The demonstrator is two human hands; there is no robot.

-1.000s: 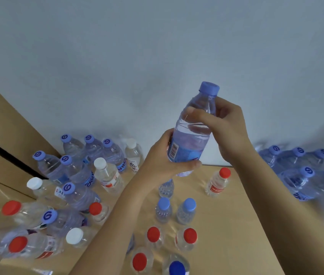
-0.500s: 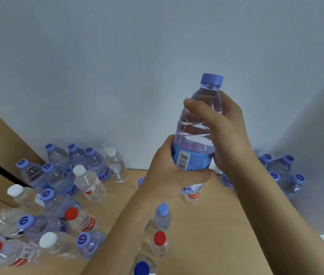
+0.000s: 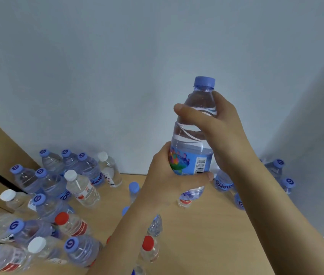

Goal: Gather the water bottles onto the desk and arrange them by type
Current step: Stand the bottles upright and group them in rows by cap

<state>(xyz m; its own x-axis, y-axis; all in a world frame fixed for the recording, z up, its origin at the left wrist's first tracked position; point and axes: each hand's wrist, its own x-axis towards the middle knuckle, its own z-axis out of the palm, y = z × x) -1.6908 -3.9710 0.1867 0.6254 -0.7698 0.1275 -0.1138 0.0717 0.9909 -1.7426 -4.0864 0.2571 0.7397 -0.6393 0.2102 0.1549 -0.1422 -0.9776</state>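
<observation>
Bottle (image 3: 193, 135) up in front of me, held by both hands, well above the desk (image 3: 206, 225). My left hand (image 3: 169, 175) wraps the lower body over the blue label, thumb across the front by the barcode. My right hand (image 3: 222, 132) curls round the shoulder just under the blue cap (image 3: 204, 82), thumb laid across the clear upper part. Since a second ago the bottle has risen and straightened from a tilt to near upright, and the label has turned: barcode was facing me low left, now a coloured graphic shows beside it. My view has also lifted, so more wall and less desk.

Meaning, as I judge it: I'm reading the label to settle its type, not placing yet. Plain cap without the swirl mark, so probably not one of the swirl-cap lot.

On the desk: swirl-cap bottles (image 3: 52, 175) mixed with white-cap (image 3: 81, 187) and red-cap bottles (image 3: 72, 223) at left, more swirl-caps (image 3: 276, 167) far right, small ones near my forearms. Left cluster looks unsorted.
</observation>
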